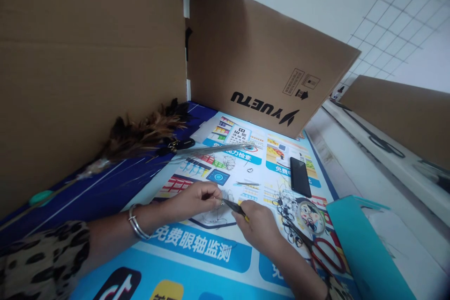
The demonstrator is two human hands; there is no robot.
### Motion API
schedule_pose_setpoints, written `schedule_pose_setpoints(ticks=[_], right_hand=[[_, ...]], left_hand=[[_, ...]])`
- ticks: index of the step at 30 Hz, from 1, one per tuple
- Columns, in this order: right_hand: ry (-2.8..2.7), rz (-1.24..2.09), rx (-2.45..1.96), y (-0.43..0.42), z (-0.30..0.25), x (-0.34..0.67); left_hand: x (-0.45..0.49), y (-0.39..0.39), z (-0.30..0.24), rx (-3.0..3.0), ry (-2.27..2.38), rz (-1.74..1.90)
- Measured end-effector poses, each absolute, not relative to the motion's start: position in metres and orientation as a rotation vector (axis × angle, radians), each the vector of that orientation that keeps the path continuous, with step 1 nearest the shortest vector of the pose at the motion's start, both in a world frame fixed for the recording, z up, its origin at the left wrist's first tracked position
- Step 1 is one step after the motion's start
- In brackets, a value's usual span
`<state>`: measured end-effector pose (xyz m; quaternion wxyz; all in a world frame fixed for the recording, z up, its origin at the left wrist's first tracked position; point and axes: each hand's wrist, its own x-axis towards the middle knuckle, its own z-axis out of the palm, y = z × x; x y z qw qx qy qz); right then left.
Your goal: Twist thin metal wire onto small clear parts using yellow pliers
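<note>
My right hand (258, 225) is closed around the handles of a pair of pliers (232, 205) with dark jaws and a bit of yellow on the grip. The jaws point left and meet the fingertips of my left hand (202, 197). Thumb and forefinger of that hand are pinched on a small thin piece, perhaps wire, too fine to make out. Beneath both hands lies a printed poster (242, 253). Thin tangled wires (216, 218) are scattered on it under my left hand.
Right of my hands lie black rings (286, 211), a round tin (311, 217), red-handled scissors (328, 254) and a black phone (300, 177). Farther back are long metal wires (218, 149) and a brown feather bundle (144, 131). Cardboard (274, 56) walls the back; a teal box (365, 243) stands right.
</note>
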<state>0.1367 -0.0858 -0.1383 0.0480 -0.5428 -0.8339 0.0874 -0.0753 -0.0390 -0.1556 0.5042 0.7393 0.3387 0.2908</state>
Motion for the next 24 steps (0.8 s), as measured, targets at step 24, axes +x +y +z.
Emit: schedule_pose_setpoints(ticks=[24], right_hand=[[-2.477, 0.469, -1.658, -0.0847, -0.1334, 0.1391]], left_hand=[[-0.0766, -0.0383, -0.1558, 1.583, 0.727, 0.653]])
